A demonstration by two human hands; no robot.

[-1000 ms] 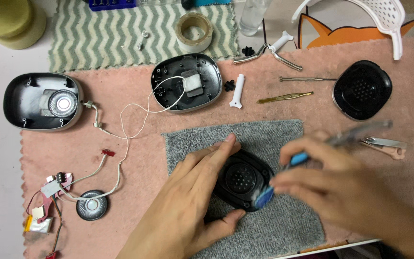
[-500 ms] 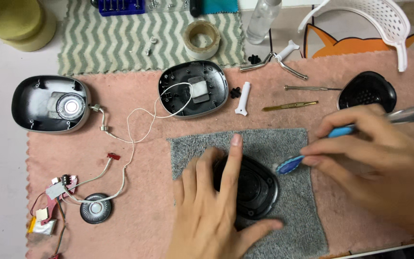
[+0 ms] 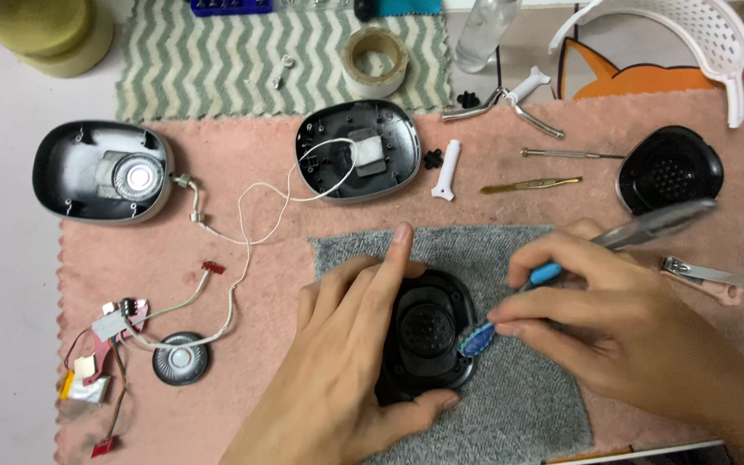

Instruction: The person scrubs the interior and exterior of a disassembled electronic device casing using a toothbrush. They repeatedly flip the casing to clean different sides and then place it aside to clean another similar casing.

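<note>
Low in the middle of the frame, the left hand [image 3: 346, 362] lay spread over a black ear pad [image 3: 428, 336] on the grey cloth [image 3: 527, 405], fingers curled round its edge. The right hand [image 3: 622, 319] pinched a blue toothbrush [image 3: 510, 306], handle pointing to the upper right. Half a second before, its head sat off the pad's right edge; now it touched the pad.

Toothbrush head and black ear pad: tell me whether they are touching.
Touching. The head view shows the toothbrush head pressed against the right edge of the black ear pad, no gap visible, while the left hand steadies it.
</note>
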